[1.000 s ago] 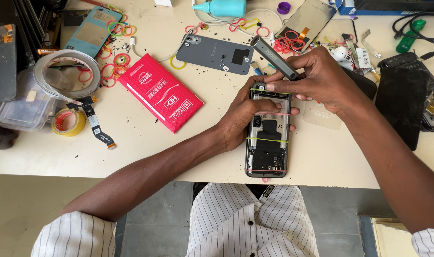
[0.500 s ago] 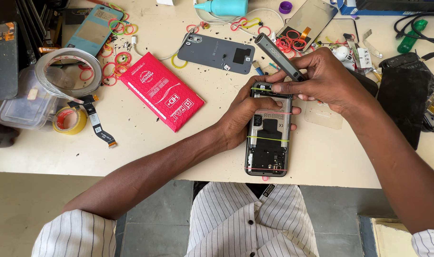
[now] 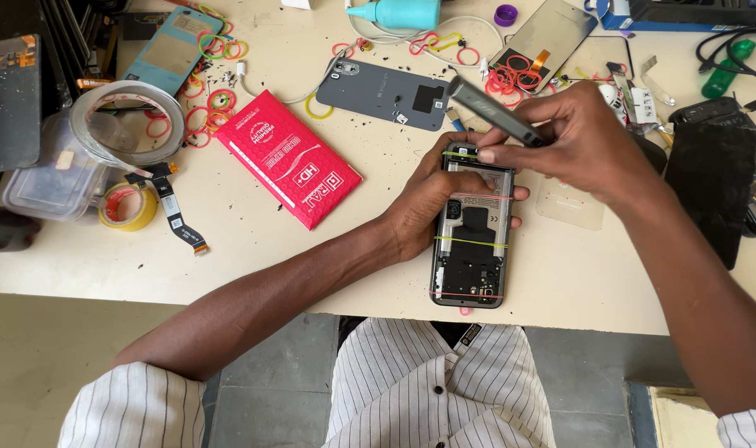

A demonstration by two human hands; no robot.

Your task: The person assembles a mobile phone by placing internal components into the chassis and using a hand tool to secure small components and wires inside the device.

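An opened phone (image 3: 471, 249) lies back-up on the white table (image 3: 311, 257), its insides showing, with rubber bands stretched across it. My left hand (image 3: 427, 199) grips its upper left side and holds it flat. My right hand (image 3: 573, 137) holds a grey pen-shaped screwdriver (image 3: 494, 112) tilted, with its tip down at the phone's top edge. A grey phone back cover (image 3: 390, 93) lies just beyond the phone.
A red flat packet (image 3: 288, 158) lies to the left, with tape rolls (image 3: 127, 206), a flex cable (image 3: 175, 211) and a clear plastic box (image 3: 50, 178) further left. Loose rubber bands (image 3: 216, 104), a teal phone cover (image 3: 175, 51), a screen panel (image 3: 548, 37) and a dark panel (image 3: 714, 170) surround the work spot.
My right hand has lowered the screwdriver slightly toward the phone's top edge. The left hand keeps the same hold on the phone.
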